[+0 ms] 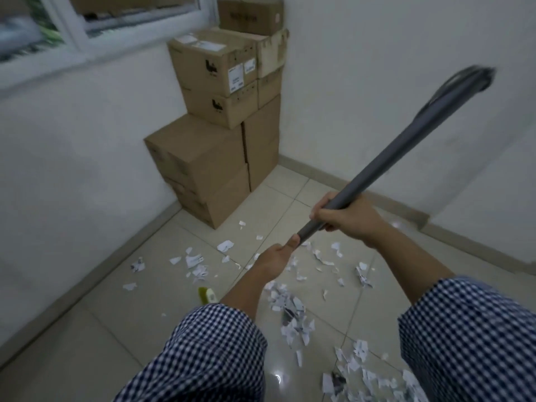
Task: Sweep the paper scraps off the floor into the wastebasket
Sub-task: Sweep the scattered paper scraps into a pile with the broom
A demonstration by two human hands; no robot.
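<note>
A tiled floor [139, 329] is shown, with stacked boxes [208, 158] set in its corner. A grey broom handle [406, 143] is held slanted, its long axis running from high and right of the boxes down toward the viewer; its lower end is hidden by the left arm. Paper scraps [290, 309] are strewn before the boxes, beneath both hands. The right hand [345, 217] is wrapped round the handle; the left hand [277, 258] is clamped on it just below, nearer the scraps. No wastebasket is seen. A low stroke through the scraps is judged necessary.
</note>
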